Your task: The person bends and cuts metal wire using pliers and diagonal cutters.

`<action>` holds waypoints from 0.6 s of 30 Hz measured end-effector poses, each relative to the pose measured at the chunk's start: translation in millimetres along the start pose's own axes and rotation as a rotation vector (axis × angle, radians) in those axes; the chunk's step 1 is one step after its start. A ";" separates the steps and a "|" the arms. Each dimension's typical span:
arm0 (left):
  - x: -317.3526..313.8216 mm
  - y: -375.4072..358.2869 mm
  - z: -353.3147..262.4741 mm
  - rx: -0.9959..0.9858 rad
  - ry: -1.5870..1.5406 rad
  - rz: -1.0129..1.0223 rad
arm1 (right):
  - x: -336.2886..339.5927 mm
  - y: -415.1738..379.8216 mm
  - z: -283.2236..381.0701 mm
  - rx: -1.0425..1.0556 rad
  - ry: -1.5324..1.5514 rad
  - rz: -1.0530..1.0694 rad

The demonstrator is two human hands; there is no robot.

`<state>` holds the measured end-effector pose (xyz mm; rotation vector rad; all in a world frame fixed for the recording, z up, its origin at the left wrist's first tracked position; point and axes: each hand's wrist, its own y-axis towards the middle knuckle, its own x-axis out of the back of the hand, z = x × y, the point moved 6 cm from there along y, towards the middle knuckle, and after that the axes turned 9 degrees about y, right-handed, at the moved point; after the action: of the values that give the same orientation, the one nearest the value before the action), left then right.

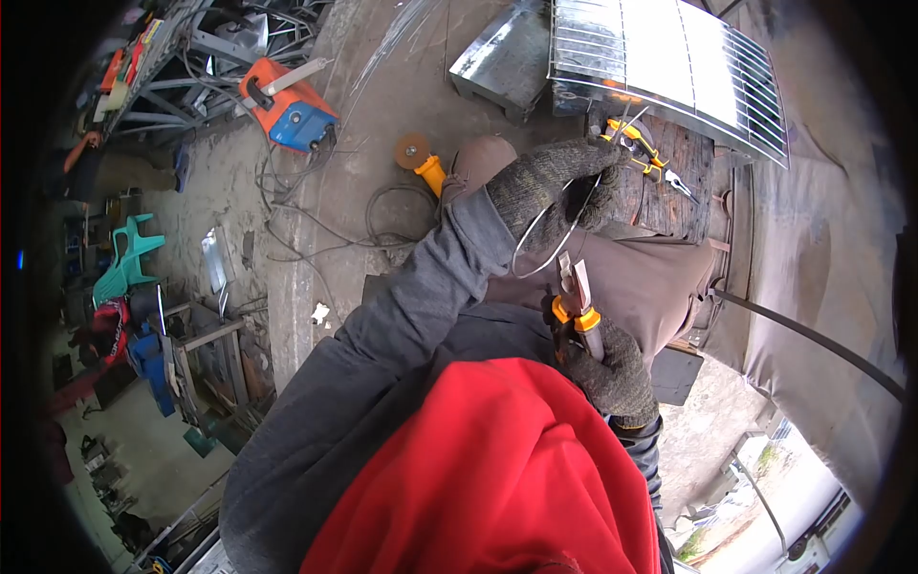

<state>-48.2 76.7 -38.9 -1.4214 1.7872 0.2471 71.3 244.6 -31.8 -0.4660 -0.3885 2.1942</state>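
My left hand (564,187), in a dark knitted glove, is closed on a thin bent wire (521,251) that loops below the fingers. Its fingertips are beside yellow-and-black pliers (639,143) lying on a dark, worn wooden block (669,215). Silvery plier jaws (681,184) point toward the block's right side. Lower down, my right hand (617,373), gloved too, grips pliers with orange-and-black handles (576,316). Their jaws point up, a little below the wire loop, and look slightly apart.
A barred metal rack (660,48) and a sheet-metal box (502,59) are ahead. An angle grinder (421,163) lies near my knee, by cables. An orange-and-blue machine (292,105), green chair (129,258) and another person (91,172) are at left.
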 end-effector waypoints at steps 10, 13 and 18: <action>-2.6 6.3 25.5 0.042 0.019 0.102 | -8.6 -2.0 24.3 -0.002 -0.080 -0.077; 11.4 4.0 33.2 -0.071 0.246 0.106 | -3.8 -3.6 11.2 -0.058 0.006 -0.099; 50.3 2.1 37.3 -0.430 0.897 -0.040 | -7.9 -4.3 12.1 -0.083 0.452 -0.143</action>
<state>-33.8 63.6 -98.5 -2.0787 2.5124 -0.0589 73.2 239.5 -17.7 -0.9264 -0.2561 1.8711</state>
